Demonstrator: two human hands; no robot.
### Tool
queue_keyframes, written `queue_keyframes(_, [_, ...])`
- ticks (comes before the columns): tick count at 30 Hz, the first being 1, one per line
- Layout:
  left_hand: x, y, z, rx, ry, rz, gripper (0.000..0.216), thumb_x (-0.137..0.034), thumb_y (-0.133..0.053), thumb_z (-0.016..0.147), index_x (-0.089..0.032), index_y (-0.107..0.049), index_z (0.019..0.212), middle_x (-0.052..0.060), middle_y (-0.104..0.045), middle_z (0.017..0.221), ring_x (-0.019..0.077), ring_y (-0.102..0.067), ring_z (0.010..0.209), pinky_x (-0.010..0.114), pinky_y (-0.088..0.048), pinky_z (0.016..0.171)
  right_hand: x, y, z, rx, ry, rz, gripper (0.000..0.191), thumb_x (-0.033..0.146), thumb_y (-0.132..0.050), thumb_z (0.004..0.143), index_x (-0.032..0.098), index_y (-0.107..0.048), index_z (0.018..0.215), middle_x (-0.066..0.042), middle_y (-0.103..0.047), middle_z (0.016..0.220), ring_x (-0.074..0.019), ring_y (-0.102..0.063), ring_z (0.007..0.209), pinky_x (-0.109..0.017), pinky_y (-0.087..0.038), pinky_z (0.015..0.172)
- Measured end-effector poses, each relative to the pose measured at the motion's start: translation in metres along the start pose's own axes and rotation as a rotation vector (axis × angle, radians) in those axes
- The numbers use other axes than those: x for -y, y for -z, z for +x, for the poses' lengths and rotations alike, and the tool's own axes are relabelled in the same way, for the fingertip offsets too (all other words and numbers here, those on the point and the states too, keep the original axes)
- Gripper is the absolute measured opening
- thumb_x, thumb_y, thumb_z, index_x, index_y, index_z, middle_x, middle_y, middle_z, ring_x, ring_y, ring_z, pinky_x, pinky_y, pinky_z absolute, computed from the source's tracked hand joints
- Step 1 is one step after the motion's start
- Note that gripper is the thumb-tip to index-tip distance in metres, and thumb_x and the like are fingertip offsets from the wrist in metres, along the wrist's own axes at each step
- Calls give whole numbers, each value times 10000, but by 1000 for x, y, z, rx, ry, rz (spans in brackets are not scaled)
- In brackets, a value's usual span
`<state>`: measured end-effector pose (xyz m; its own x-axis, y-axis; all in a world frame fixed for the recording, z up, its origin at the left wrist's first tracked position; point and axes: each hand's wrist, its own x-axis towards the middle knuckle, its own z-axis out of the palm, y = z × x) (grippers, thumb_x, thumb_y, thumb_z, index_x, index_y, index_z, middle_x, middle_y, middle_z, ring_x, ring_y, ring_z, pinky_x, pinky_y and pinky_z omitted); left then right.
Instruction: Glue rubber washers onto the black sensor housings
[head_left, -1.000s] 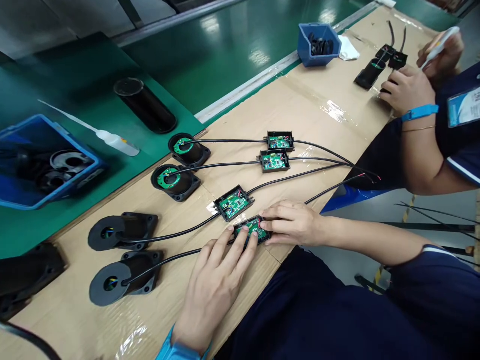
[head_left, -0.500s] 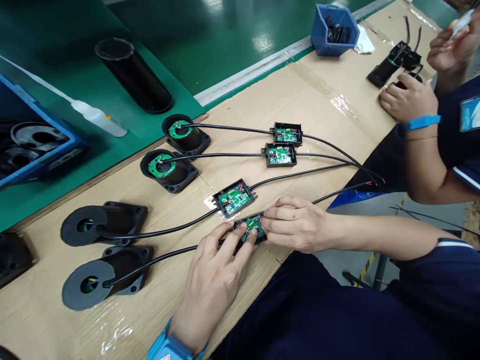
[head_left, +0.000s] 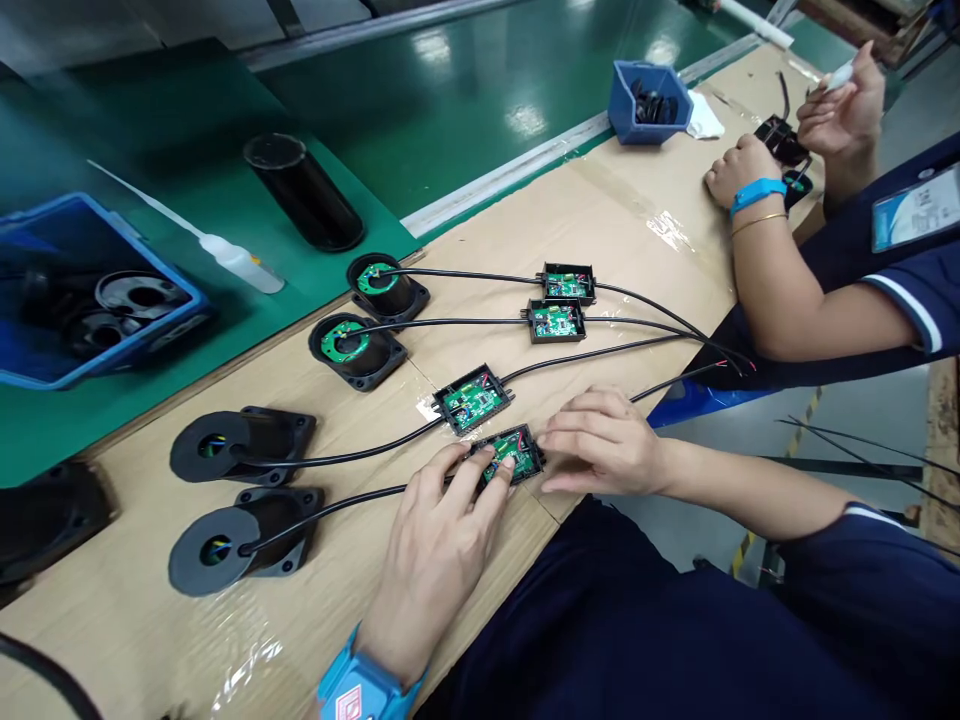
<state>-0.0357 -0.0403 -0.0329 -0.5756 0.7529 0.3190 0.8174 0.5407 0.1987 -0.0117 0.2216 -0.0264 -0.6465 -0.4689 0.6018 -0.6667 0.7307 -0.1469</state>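
My left hand reaches forward with its fingertips pressed on the nearest small black box holding a green circuit board, near the table's front edge. My right hand lies just right of that box, fingers stretched out and barely touching its end. A black cable runs from the box to a round black housing at the left.
Three more boxes are cabled to housings. A blue bin, white bottle and black cylinder sit at the left. A co-worker's hands work far right by a blue bin.
My right hand has let go of its pinch on the box's end and its fingers have spread flat. My left fingers stay on the board. The co-worker's forearm has moved onto the table.
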Motion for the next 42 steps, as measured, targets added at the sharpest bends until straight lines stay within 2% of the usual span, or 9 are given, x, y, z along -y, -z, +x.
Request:
queue_keyframes(5, [-1, -2, -1, 45, 8, 11, 421, -112, -698, 870, -179, -658, 1284, 111, -698, 1271, 324, -558, 1241, 444, -529, 992, 12, -6, 2, 104, 186, -95, 167, 244, -619, 1004, 154, -744, 1068, -53, -783, 1132, -162, -652, 1027, -307, -477, 848])
queue_keyframes(7, [-3, -1, -1, 22, -13, 35, 418, -98, -668, 883, -162, -648, 1295, 124, -701, 1263, 321, -572, 1234, 448, -513, 1002, 13, -9, 3, 145, 215, -106, 209, 145, -539, 1002, 126, -743, 1041, -75, -775, 1143, -167, -655, 991, -312, -482, 837])
queue_keyframes(11, [-1, 9, -1, -95, -98, 58, 367, -129, -659, 917, -174, -649, 1281, 132, -716, 1231, 287, -623, 1195, 444, -466, 1012, 10, -12, 4, 187, 240, -107, 262, 128, -465, 1022, 133, -726, 1039, -87, -759, 1163, -152, -623, 891, -317, -482, 839])
queue_keyframes(17, [10, 40, -7, -295, 51, 127, 294, -217, -860, 784, -153, -652, 981, 112, -761, 935, 274, -694, 934, 430, -466, 874, 11, -14, 1, 159, 197, -74, 233, 141, -485, 1026, 148, -718, 1008, -57, -759, 1164, -146, -555, 831, -309, -475, 833])
queue_keyframes(22, [11, 44, -16, -249, 71, 126, 274, -194, -856, 784, -160, -645, 956, 86, -755, 875, 269, -701, 911, 417, -477, 840, 12, -13, 4, 197, 193, -95, 241, 136, -472, 1026, 173, -708, 990, -46, -745, 1166, -142, -534, 825, -306, -465, 836])
queue_keyframes(28, [1, 30, -11, -206, 32, 79, 226, -201, -809, 838, -146, -684, 1019, 82, -764, 904, 250, -696, 917, 388, -456, 824, 11, -26, 16, 115, 184, -81, 285, 234, -561, 1034, 133, -650, 1286, -20, -676, 868, -145, -534, 787, -322, -460, 811])
queue_keyframes(35, [-3, 26, -6, -196, 0, 71, 180, -201, -769, 879, -131, -708, 1034, 89, -790, 920, 256, -672, 970, 396, -432, 843, 15, -24, 33, 199, 252, -69, 143, 146, -594, 978, 116, -730, 944, -46, -633, 925, -160, -515, 818, -357, -437, 848])
queue_keyframes(38, [-5, 27, -5, -160, -85, 139, 156, -139, -643, 956, -110, -711, 1093, 90, -806, 1006, 257, -658, 995, 395, -414, 801, 13, -27, 34, 177, 217, -52, 184, 210, -566, 1009, 116, -722, 1033, -23, -615, 842, -162, -507, 799, -351, -438, 835])
queue_keyframes(42, [-13, 29, -5, -19, -183, 289, 354, -2, -436, 957, -52, -692, 1195, 111, -788, 1150, 250, -633, 924, 400, -395, 747, 10, -36, 28, 84, 139, 21, 293, 317, -531, 1033, 97, -695, 1136, -18, -633, 819, -171, -534, 854, -346, -450, 880])
